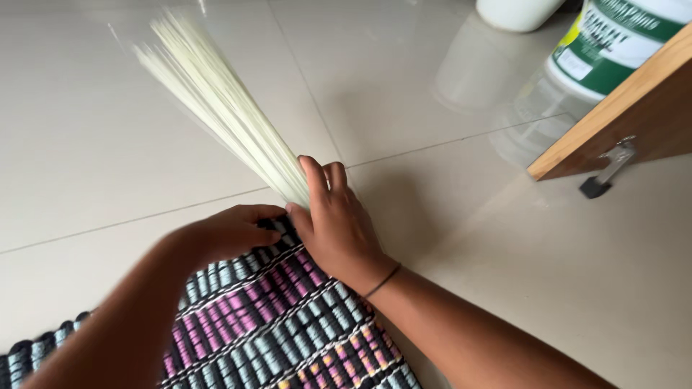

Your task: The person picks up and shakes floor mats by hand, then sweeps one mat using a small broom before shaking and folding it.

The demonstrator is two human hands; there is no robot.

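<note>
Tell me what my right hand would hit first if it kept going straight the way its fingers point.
The right hand points up and away along the pale bundle of thin sticks it grips. Past that, only bare tiled floor shows, so the way looks free, though depth is hard to judge.

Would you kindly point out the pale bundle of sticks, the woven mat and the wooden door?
bundle of sticks (216, 101), head view, middle of the fanned pale strands.
woven mat (281, 331), head view, striped middle, below the hands.
wooden door (634, 108), head view, bottom edge near the metal latch.
</note>
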